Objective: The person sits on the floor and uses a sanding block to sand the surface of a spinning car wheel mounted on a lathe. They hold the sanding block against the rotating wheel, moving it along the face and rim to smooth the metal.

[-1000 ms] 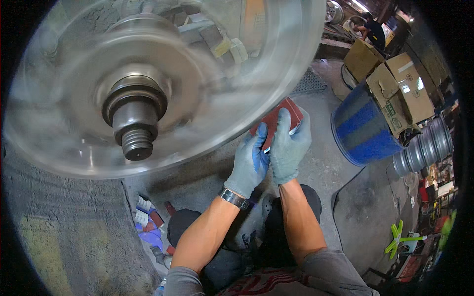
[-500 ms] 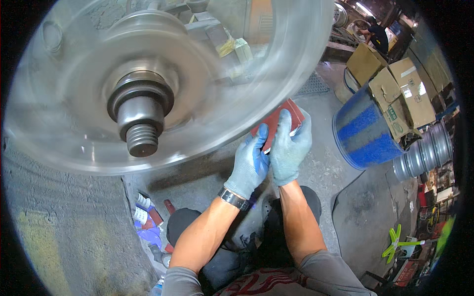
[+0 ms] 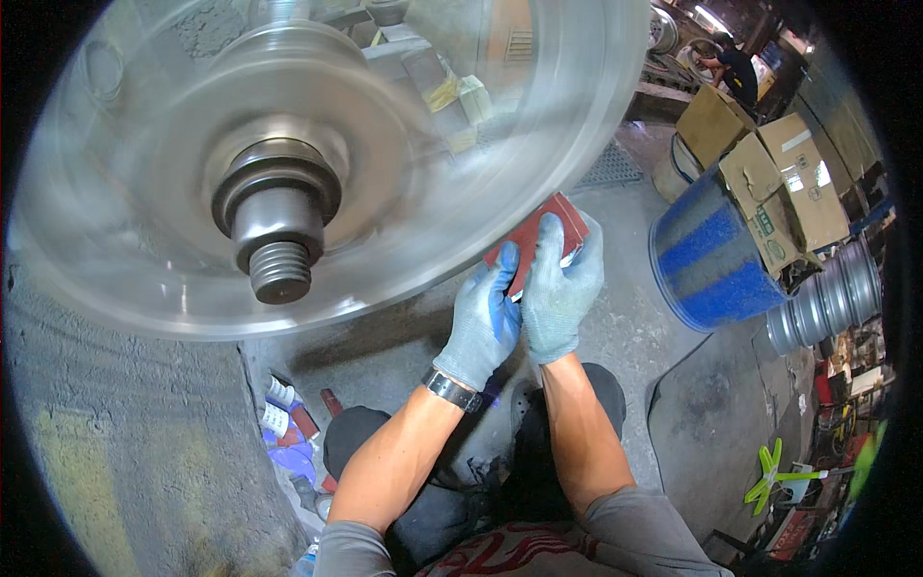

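Note:
A large metal wheel [image 3: 385, 279], blurred by spinning, fills the upper left. It turns on a steel spindle [image 3: 276, 216] with a threaded end. Both my hands wear grey-blue gloves and grip one folded sheet of reddish-brown sandpaper [image 3: 524, 245] at the wheel's lower right edge. My left hand [image 3: 483, 322] has its thumb along the sheet's near left side. On its right side, my right hand [image 3: 561, 293] is closed with the thumb on top. The sheet appears to lie against the rim; the exact contact is hidden.
A blue drum [image 3: 716, 245] topped with cardboard boxes [image 3: 788, 188] stands right, beside stacked metal rims [image 3: 832, 298]. Sandpaper scraps and wrappers [image 3: 291, 428] lie lower left, near a rough grey slab [image 3: 125, 433]. Another person [image 3: 735, 72] sits far right. A green star-shaped base [image 3: 766, 478] is lower right.
Both hands and the sandpaper have shifted very slightly left, staying at the rim's edge. The wheel's blur pattern differs as it spins.

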Motion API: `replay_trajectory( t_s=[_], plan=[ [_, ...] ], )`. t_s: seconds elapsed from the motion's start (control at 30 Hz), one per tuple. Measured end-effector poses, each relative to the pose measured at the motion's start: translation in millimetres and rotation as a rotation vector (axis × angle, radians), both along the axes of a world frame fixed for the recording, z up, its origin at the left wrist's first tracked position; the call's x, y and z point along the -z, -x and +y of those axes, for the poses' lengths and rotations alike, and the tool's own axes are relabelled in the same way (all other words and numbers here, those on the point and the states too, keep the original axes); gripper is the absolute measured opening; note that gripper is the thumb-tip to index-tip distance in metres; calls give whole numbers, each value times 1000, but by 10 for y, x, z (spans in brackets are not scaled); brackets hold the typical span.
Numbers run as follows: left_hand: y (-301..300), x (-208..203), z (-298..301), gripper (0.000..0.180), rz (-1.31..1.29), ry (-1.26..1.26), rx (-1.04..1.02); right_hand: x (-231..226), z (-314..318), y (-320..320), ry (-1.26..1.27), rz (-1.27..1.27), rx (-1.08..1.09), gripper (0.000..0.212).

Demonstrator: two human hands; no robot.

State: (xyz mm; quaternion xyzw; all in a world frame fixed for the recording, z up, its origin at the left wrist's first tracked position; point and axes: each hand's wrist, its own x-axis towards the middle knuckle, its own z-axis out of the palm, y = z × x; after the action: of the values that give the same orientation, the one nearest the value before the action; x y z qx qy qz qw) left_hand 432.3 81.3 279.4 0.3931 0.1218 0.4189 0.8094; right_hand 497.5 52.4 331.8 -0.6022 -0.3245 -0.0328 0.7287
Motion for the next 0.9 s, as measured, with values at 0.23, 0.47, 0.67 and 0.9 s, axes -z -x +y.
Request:
replay_trajectory(
  t_s=[0.23, 0.47, 0.67, 0.9],
  plan=[
    [20, -1, 8, 40, 7, -5, 5, 4, 2, 2, -1, -6, -18, 22],
    [20, -47, 20, 45, -234, 383, 142, -23, 12, 37, -1, 19, -23, 24],
    [60, -104, -1, 47, -76, 183, 86, -43, -14, 22, 1, -4, -39, 24],
    [90, -54, 1, 45, 56, -40, -4, -41, 2, 56, 0, 14, -40, 24]
  ],
)
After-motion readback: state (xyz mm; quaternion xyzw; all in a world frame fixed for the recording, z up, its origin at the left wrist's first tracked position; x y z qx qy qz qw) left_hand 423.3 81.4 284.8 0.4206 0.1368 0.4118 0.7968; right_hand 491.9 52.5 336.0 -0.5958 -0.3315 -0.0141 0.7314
